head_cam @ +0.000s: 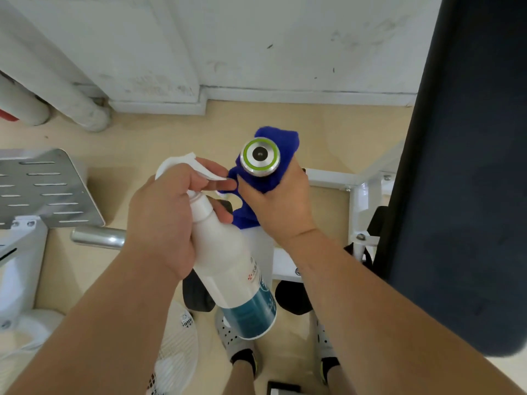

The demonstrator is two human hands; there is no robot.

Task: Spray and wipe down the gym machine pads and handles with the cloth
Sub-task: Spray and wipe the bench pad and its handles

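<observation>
Closest to you, your left hand (168, 215) is clenched round the neck of the white spray bottle (236, 280), fingers curled over the trigger head. The bottle hangs tilted, its teal-banded base nearest you and its nozzle aimed at the cloth, just beside it.

Your right hand (282, 206) grasps the blue cloth (246, 216), which is wrapped round the machine handle. The fingers close over the cloth, and a loose tail of it hangs below your palm. The handle's round metal end cap (260, 155), ringed in green, pokes out of the cloth and faces you. The rest of the handle is hidden under the cloth and your hand.

Along your right side runs the dark machine pad (462, 166), well apart from both hands.

Farther down, your feet stand on the beige floor (171, 132) in white perforated clogs (228, 332) and dark socks. A white fan (176, 346) lies near your left foot. Behind your right hand, the white machine frame (330, 176) crosses the floor.

To the left sit a slotted metal footplate (48, 189) and, nearer you, a chrome bar (97, 238) whose end is hidden behind your left wrist.

Farthest off, the scuffed white wall (256, 38) meets the floor, with pale pipes (71, 95) slanting down at the left.
</observation>
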